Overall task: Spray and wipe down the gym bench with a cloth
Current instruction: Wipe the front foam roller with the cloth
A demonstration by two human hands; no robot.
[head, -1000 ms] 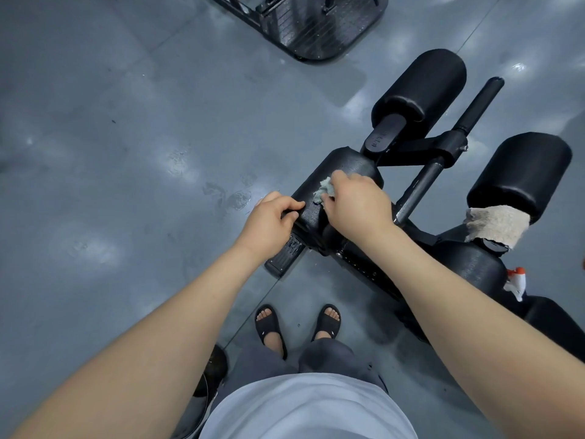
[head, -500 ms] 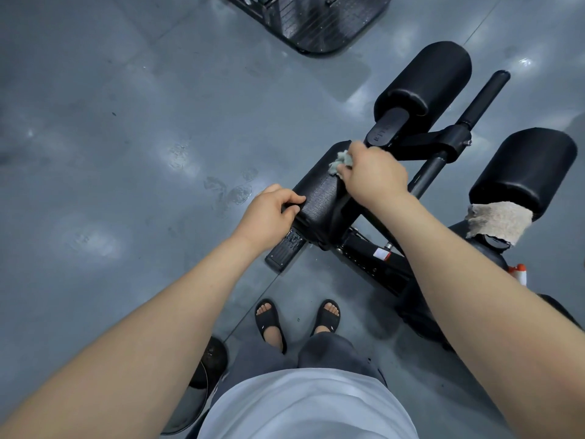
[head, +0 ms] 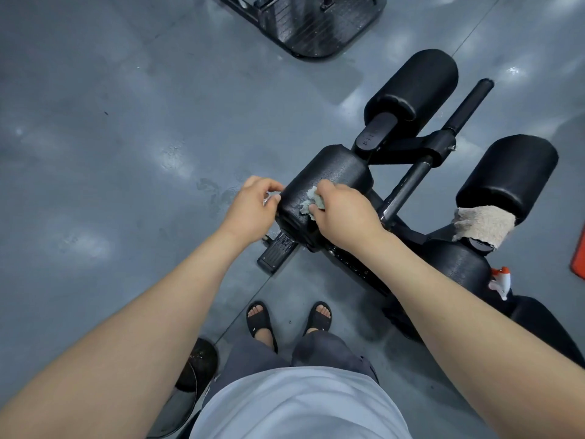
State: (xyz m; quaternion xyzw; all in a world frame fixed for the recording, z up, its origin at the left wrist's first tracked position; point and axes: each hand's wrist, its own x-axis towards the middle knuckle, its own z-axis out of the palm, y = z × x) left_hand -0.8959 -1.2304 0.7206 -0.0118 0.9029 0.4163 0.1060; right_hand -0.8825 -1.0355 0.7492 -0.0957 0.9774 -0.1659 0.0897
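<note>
A black gym bench stands before me, with a round foam roller pad (head: 332, 172) nearest my hands. My right hand (head: 343, 213) grips a small grey-green cloth (head: 311, 202) and presses it on the near end of that pad. My left hand (head: 253, 207) holds the pad's left end, fingers curled over its edge. A white spray bottle with an orange top (head: 501, 280) sits low on the bench frame at the right.
Two larger black roller pads (head: 414, 87) (head: 509, 175) lie further back, one wrapped with a beige towel (head: 481, 224). A metal bar (head: 411, 182) runs between them. A black machine base (head: 316, 23) is at the top. My sandalled feet (head: 288, 321) stand on grey floor; a dark round object (head: 196, 362) is by my left leg.
My right hand has pulled the cloth back along the pad from its far end toward the near end. My left hand stays on the pad's left end.
</note>
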